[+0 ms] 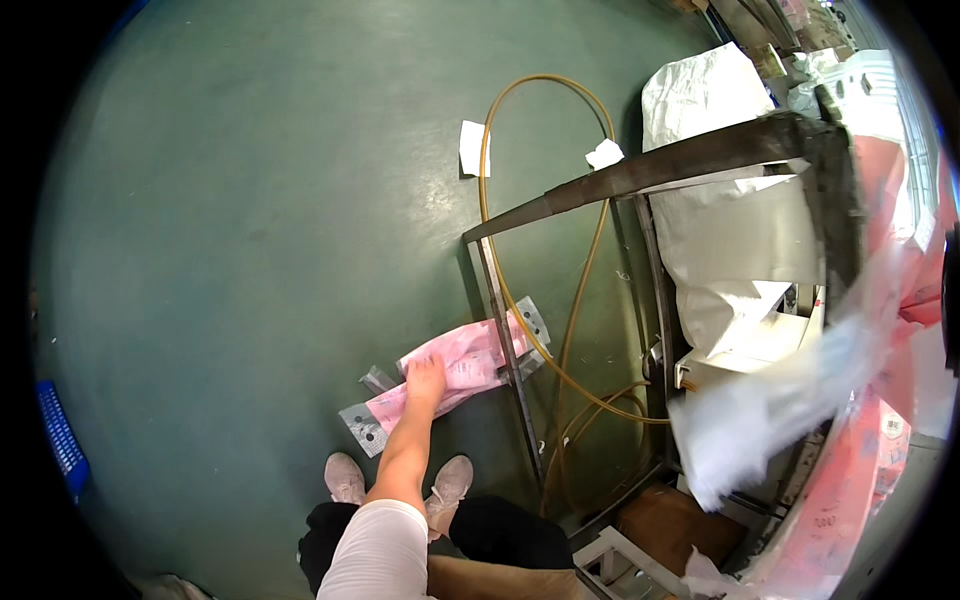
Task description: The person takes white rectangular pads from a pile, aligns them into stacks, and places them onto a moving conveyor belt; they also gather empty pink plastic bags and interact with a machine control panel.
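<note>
My left hand (426, 377) reaches down, its fingers closed on pink plastic bags (468, 347) low over the green floor. The bags lie at a slant in a loose bundle, with clear, dark-dotted strips (362, 428) at their ends. The far end of the bundle lies by a slim metal leg of a frame. My right hand is out of view. On the right, a whitish translucent plastic sheet (760, 420) is smeared by motion; what moves it does not show.
A dark metal frame (640, 178) stands at the right, with white sacks (705, 95) by it. A yellowish hose (484, 185) loops across the floor. Pink plastic film (835, 515) hangs at far right. A blue basket (62, 440) is at far left. My shoes (345, 477) stand below the bags.
</note>
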A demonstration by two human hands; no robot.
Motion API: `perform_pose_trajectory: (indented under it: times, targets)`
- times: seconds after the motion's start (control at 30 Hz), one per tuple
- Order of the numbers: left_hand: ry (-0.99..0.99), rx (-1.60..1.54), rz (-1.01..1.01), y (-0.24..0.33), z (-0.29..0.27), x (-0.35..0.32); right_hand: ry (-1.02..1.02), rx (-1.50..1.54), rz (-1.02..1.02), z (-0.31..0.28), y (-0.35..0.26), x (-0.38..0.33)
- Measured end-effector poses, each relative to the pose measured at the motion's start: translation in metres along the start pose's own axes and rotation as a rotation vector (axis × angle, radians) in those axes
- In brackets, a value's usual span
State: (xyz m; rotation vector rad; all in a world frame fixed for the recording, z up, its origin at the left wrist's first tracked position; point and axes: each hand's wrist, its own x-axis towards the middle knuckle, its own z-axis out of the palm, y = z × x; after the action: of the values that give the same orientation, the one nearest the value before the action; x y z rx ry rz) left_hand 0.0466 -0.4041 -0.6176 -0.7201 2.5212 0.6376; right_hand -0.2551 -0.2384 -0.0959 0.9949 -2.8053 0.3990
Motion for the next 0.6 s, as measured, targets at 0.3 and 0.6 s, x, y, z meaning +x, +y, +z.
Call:
perform_pose_trajectory:
  times: [0.3, 0.6]
  targets:
    - [-0.070, -0.633, -0.614, -0.022, -0.127, -0.206, 0.098, 0.026, 0.040, -0.031, -0.013, 0.007]
    - [0.316, -1.263, -0.496, 0.027, -0.396, -0.407, -0.071, 0.277, -0.084, 0.004, -0.073, -0.044]
